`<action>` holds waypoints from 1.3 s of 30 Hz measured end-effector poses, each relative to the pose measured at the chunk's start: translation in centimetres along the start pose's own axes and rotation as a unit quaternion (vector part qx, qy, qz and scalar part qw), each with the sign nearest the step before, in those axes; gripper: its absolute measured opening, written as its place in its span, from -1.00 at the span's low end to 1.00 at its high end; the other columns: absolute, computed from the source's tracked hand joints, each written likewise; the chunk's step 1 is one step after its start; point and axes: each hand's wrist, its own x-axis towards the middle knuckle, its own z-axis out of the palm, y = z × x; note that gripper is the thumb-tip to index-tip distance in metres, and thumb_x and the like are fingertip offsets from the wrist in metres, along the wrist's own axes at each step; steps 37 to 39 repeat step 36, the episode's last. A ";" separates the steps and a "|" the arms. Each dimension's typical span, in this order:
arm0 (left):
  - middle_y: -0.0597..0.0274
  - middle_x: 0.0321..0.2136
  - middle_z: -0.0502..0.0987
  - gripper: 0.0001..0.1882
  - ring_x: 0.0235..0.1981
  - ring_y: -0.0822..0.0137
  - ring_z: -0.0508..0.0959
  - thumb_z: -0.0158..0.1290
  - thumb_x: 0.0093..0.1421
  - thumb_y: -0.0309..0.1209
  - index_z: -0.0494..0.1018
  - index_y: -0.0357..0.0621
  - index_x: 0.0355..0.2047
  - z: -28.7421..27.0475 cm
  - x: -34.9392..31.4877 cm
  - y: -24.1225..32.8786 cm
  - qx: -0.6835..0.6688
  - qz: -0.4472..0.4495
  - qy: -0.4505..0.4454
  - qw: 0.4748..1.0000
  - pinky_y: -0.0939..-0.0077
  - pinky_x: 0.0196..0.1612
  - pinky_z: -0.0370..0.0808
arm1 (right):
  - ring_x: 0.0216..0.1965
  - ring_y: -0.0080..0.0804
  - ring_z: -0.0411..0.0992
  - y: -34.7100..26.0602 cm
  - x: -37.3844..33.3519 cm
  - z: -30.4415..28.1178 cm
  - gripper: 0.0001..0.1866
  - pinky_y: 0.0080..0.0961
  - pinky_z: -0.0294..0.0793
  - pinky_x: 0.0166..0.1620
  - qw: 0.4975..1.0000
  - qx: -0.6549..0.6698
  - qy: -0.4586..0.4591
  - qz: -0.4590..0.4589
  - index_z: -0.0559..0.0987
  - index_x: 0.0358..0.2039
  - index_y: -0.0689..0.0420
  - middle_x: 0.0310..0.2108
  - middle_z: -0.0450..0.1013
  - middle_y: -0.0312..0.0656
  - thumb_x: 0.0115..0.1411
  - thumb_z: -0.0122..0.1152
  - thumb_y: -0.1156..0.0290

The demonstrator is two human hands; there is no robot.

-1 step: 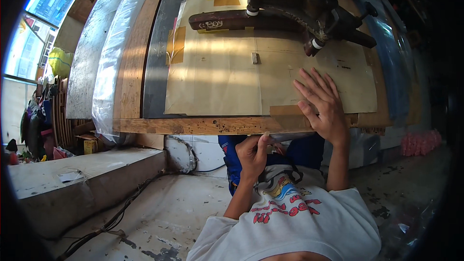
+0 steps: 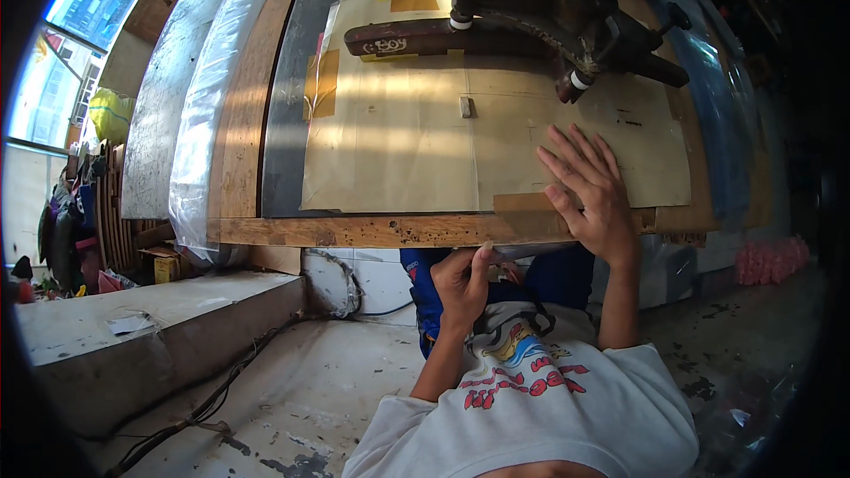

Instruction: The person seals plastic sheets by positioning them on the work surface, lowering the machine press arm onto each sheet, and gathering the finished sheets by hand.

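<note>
My right hand (image 2: pixel 591 190) lies flat with fingers spread on the right part of a cream paper sheet (image 2: pixel 390 150). Its wrist crosses the wooden front edge (image 2: pixel 354 232) of the worktable. Just below that edge, my left hand (image 2: pixel 460 283) is closed, thumb pointing up against its curled fingers. Whatever it pinches is too thin or hidden to make out. A faint straight line, like the edge of clear film, runs down the paper toward the left thumb. A small grey block (image 2: pixel 467 107) rests mid-sheet. Brown tape (image 2: pixel 524 203) lies beside my right thumb.
Across the far side of the paper stretches a dark red bar (image 2: pixel 416 40), held by a black metal clamp arm (image 2: pixel 575 35) overhead. Clear plastic film (image 2: pixel 197 115) covers the table's left side; bluish plastic (image 2: pixel 708 115) hangs at right. Cables (image 2: pixel 212 398) run along the floor ledge.
</note>
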 end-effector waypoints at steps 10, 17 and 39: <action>0.30 -0.74 0.40 -0.70 -0.67 0.44 0.39 0.27 0.22 -0.33 0.49 -0.26 -0.55 -6.4 5.7 8.0 0.249 0.188 0.017 0.950 0.56 -0.55 0.29 | 0.40 -0.09 0.16 0.5 -0.5 0.4 -0.52 0.00 -0.04 0.45 1.000 0.009 0.001 -0.003 0.50 0.24 -0.04 0.35 0.29 -0.19 0.36 0.05 0.09; 0.15 -0.02 0.42 -0.48 0.00 0.10 0.41 0.35 0.03 -0.13 0.62 0.16 0.04 -4.4 12.5 7.7 0.428 0.276 -0.289 0.811 0.14 0.05 0.39 | 0.39 -0.10 0.18 0.7 0.0 0.5 -0.53 0.00 0.00 0.44 1.000 0.020 0.016 -0.007 0.54 0.20 -0.03 0.34 0.31 -0.20 0.35 0.07 0.09; 0.11 -0.22 0.58 -0.78 -0.19 0.14 0.61 0.25 0.20 -0.38 0.60 -0.17 -0.16 -3.1 25.3 11.6 0.394 0.405 -0.363 0.741 0.21 -0.06 0.56 | 0.42 -0.03 0.11 1.1 -0.3 -0.2 -0.38 0.10 -0.04 0.44 0.998 0.042 -0.034 -0.042 0.54 0.20 -0.10 0.39 0.21 -0.09 0.23 0.15 -0.18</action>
